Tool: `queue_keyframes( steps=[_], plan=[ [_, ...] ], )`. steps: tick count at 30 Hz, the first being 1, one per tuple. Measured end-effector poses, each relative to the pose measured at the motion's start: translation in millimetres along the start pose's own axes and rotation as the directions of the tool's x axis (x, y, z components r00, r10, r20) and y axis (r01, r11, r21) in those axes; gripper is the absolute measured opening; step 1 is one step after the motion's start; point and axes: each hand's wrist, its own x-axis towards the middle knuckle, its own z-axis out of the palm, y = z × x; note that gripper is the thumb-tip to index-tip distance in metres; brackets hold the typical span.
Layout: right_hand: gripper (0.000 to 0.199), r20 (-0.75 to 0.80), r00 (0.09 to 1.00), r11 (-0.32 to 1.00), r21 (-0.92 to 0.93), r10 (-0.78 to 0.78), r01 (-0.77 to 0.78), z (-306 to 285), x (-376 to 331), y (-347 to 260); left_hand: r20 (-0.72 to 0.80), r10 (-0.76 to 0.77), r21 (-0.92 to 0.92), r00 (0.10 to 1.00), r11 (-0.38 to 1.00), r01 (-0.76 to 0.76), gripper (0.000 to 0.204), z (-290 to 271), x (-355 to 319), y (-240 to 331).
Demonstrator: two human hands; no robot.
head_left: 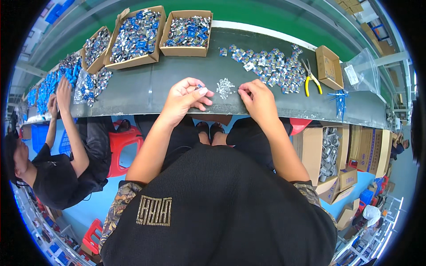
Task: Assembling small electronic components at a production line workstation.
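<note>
Dark and long, the workbench [146, 88] runs across the far side of the head view, with green floor beyond it. Your left hand [184, 98] pinches a small blue-and-silver part [199, 87] between thumb and fingertips at the near edge of the bench. Your right hand [258, 98] is curled, fingertips together; whether it grips anything you cannot tell. Between the two hands lies a little heap of silver bits [225, 87]. The part looks light, rigid and easy to fumble, so hold it by its edges with the fingertips.

Three open cardboard boxes [186, 30] on the far left are filled with blue-and-silver parts; a loose spread of the same parts [270, 66] lies to the right. Yellow-handled pliers [312, 79] sit beside a small cardboard box [329, 66], whose contents don't show. On your left, a co-worker's hand [63, 91] reaches onto the bench.
</note>
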Motion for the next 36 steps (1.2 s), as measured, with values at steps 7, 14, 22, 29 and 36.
queue_keyframes(
  steps=[7, 14, 22, 29, 36],
  plan=[
    [0.012, 0.267, 0.908, 0.471, 0.787, 0.323, -0.399, -8.3, -10.8, -25.2, -0.034, 0.091, -0.001, 0.995, 0.996, -0.091, 0.021, 29.1, -17.4, -5.8],
    [0.016, 0.283, 0.919, 0.169, 0.927, 0.273, -0.336, 6.1, -27.6, -45.1, -0.060, 0.057, -0.091, 0.997, 0.994, -0.062, 0.021, 56.8, -27.9, -4.9],
    [0.018, 0.357, 0.879, 0.085, 0.912, 0.317, -0.401, 3.5, -32.7, -46.0, -0.117, 0.110, 0.011, 0.987, 0.994, -0.109, 0.018, 68.5, -33.9, -4.3],
    [0.018, 0.331, 0.891, 0.136, 0.912, 0.310, -0.386, 4.6, -33.9, -45.0, -0.132, 0.202, 0.085, 0.971, 0.978, -0.192, 0.014, 73.2, -34.7, -7.5],
    [0.018, 0.302, 0.906, 0.135, 0.926, 0.297, -0.353, 3.5, -33.3, -48.8, -0.139, 0.175, 0.074, 0.975, 0.983, -0.166, 0.015, 75.0, -34.9, -6.2]
  ],
)
